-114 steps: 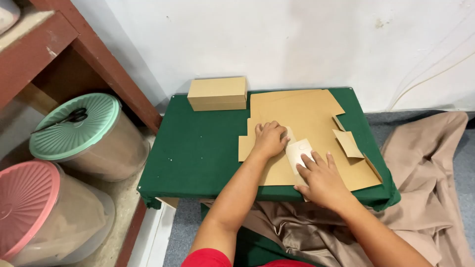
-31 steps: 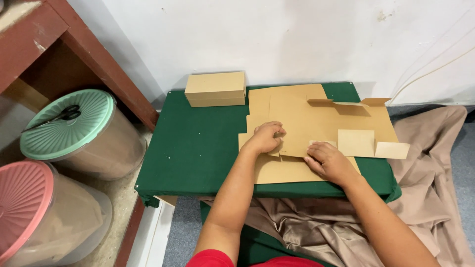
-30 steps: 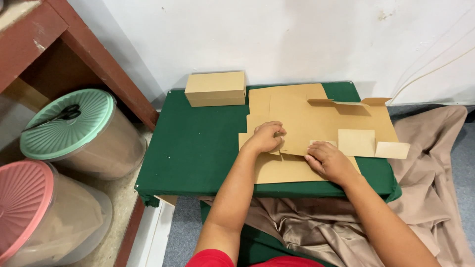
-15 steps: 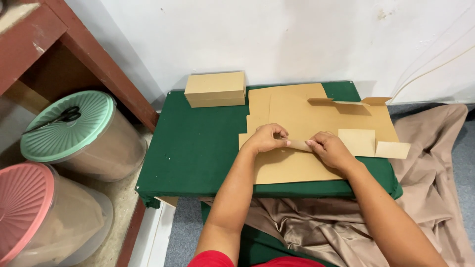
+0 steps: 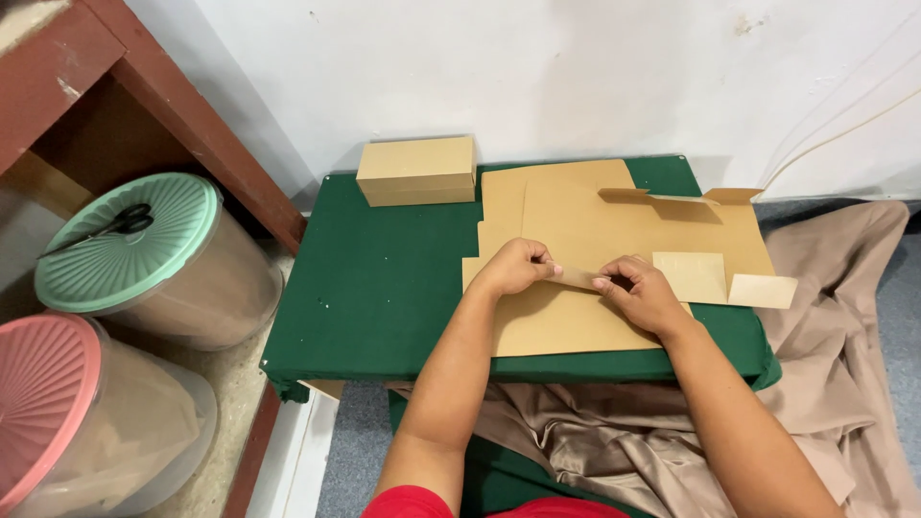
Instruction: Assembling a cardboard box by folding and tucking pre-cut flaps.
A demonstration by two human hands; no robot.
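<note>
Both hands, left hand (image 5: 515, 268) and right hand (image 5: 641, 293), pinch a folded flap of the flat cardboard sheet (image 5: 595, 240) lying on the green bench (image 5: 384, 278); fingertips hide the crease.

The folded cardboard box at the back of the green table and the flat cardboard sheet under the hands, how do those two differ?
The cardboard box is closed and fully formed, a compact block; the cardboard sheet lies mostly flat and spread out, with flaps raised at its far edge. The box sits untouched near the wall, while the left hand and right hand both pinch a fold of the sheet. The sheet covers far more of the green table. Both are plain brown cardboard.
</note>
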